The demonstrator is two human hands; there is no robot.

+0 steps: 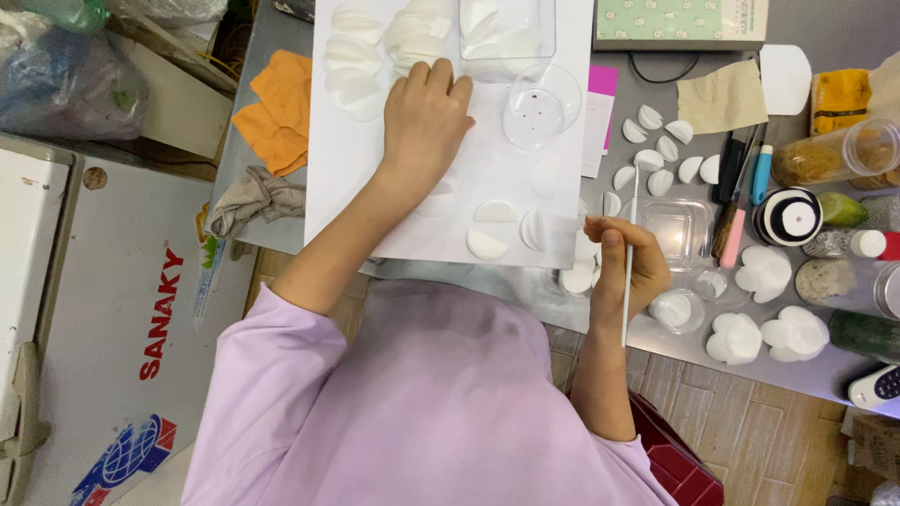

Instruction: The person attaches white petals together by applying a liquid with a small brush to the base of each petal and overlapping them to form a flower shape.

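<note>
My left hand [427, 117] rests palm down on a large white sheet [497, 173] on the metal table, fingers curled beside white petal-shaped pieces [354, 66] at the sheet's far left. More white half-round pieces [495, 230] lie near the sheet's front edge. My right hand [630, 267] holds a thin white stick [630, 253], like a brush handle, upright near the table's front edge. Its tip points toward several small white petals [661, 155] on the bare metal.
A clear round dish [542, 105] and a clear plastic box [506, 28] sit on the sheet. A small clear tray [677, 225], pens, jars, a striped round tin [787, 215] and white flower shapes [764, 272] crowd the right. Orange cloths [277, 112] lie left, beside a white freezer.
</note>
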